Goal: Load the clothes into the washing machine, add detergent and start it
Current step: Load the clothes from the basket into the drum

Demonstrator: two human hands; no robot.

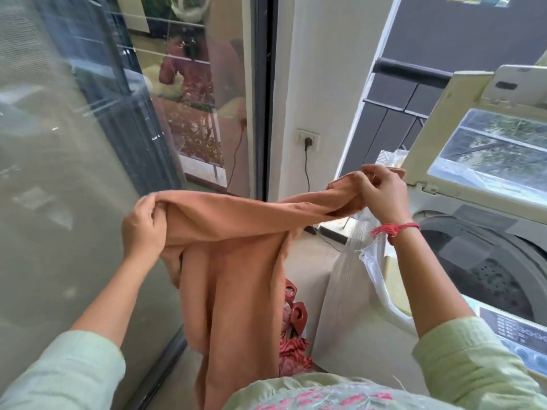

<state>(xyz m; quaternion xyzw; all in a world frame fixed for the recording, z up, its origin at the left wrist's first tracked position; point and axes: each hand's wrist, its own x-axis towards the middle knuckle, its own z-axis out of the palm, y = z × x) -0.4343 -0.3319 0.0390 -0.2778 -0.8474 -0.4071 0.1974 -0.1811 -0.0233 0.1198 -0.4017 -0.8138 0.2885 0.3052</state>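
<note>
An orange garment (pixel 236 250) is stretched between both hands and hangs down in front of me. My left hand (pixel 145 223) grips one bunched end at the left. My right hand (pixel 381 190) pinches the other end, up near the washing machine's raised lid (pixel 438 119). The top-loading washing machine (pixel 349 321) stands at the right with its dark drum (pixel 485 270) exposed. Its control panel (pixel 515 335) shows at the lower right.
A red patterned pile of clothes (pixel 291 329) lies on the floor between the garment and the machine. A clear plastic cover (pixel 367 255) drapes over the machine's left side. A glass sliding door (pixel 74 173) fills the left. A wall socket (pixel 308 139) with a plugged cable sits behind.
</note>
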